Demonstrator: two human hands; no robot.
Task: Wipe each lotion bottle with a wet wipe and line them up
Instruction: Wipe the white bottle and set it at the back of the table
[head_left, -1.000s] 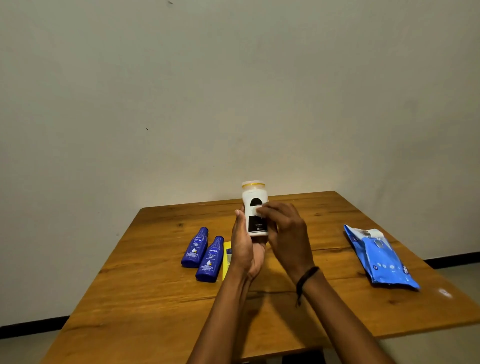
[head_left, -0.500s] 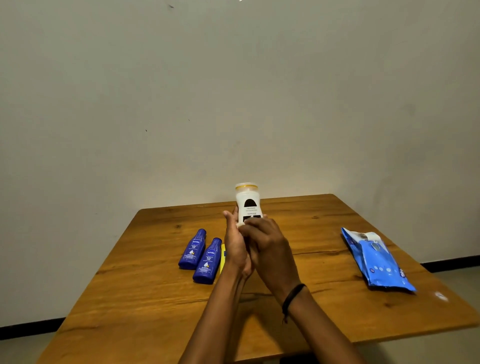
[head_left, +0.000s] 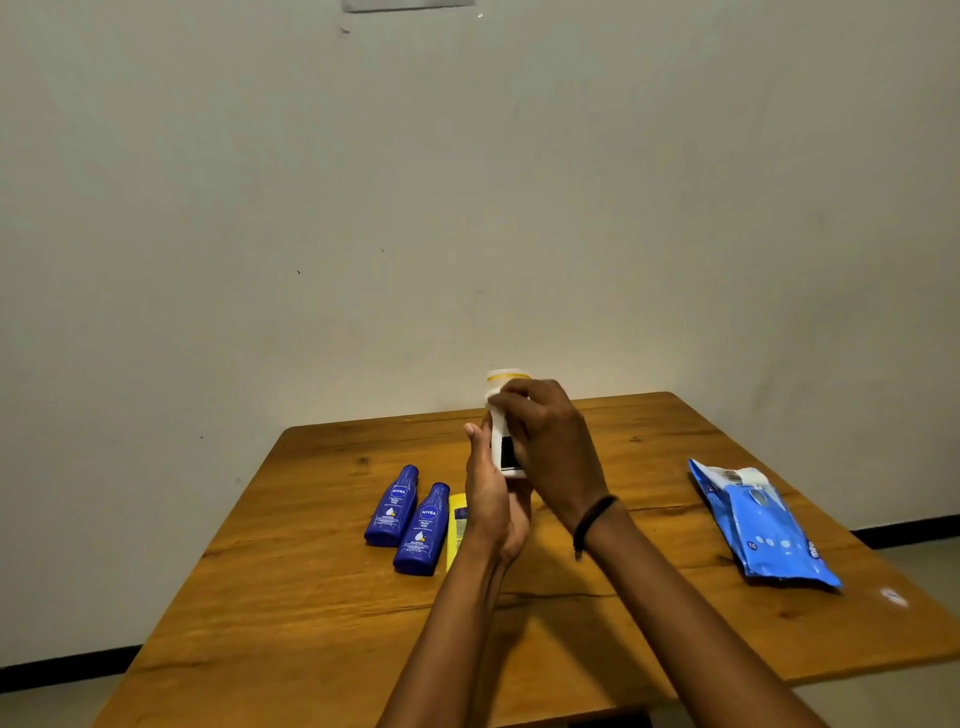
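I hold a white lotion bottle (head_left: 500, 441) with a yellow-rimmed cap upright above the middle of the wooden table (head_left: 311, 597). My left hand (head_left: 491, 506) grips its base from the left. My right hand (head_left: 550, 441) curls over the bottle's upper half and presses a white wet wipe (head_left: 491, 401) against it; only a small edge of the wipe shows. Two dark blue lotion bottles (head_left: 393, 506) (head_left: 423, 530) lie side by side on the table to the left. A yellow bottle (head_left: 457, 525) lies beside them, partly hidden behind my left wrist.
A blue pack of wet wipes (head_left: 763, 525) lies flat near the table's right edge. A plain wall stands right behind the table's far edge. A small white spot (head_left: 892, 596) sits at the right front corner.
My right hand slid down the bottle and then back up to just under the cap. The bottle and my left hand stayed almost where they were.
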